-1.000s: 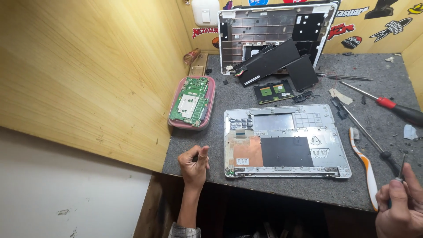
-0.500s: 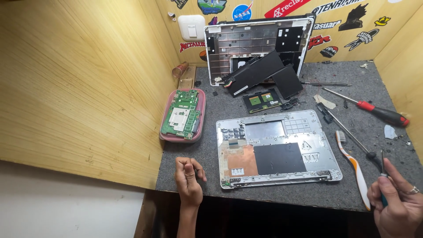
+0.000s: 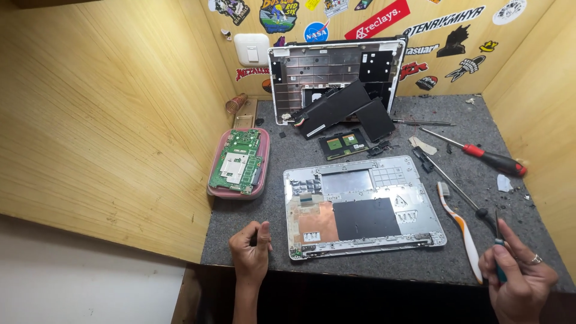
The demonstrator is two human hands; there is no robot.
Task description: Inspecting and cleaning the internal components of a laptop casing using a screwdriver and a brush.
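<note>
The right hand [image 3: 521, 282] hangs over the near right corner of the grey mat [image 3: 456, 114], fingers pinched around a small screwdriver [image 3: 498, 252] with a teal handle. Its thin dark shaft sticks up out of the grip and points away from the person, leaning slightly left, so the long axis runs nearly straight from the near edge toward the back wall. It looks light and stiff, and the fine tip would bend or slip easily (a precision driver, by its slimness). The sensible hold is the one shown, fingertips on the handle, not on the shaft.

The left hand [image 3: 251, 252] rests at the near edge of the mat toward its left corner, curled into a loose fist with the thumb on top. Whether something small is pinched inside it I cannot tell.

Between the hands lies an opened laptop base [image 3: 366, 207], silver, flat, long side parallel to the near edge. It looks rigid but thin, with a copper patch and black sheet exposed, so it is best gripped by its frame edges.

Just right of it lie a toothbrush [image 3: 459, 228] and a long thin screwdriver [image 3: 456, 186], with a red-handled screwdriver [image 3: 486, 157] farther right. A green circuit board [image 3: 238, 161] sits in a pink tray [image 3: 211, 187] by the left edge, and a second laptop shell [image 3: 288, 84] leans at the back.
</note>
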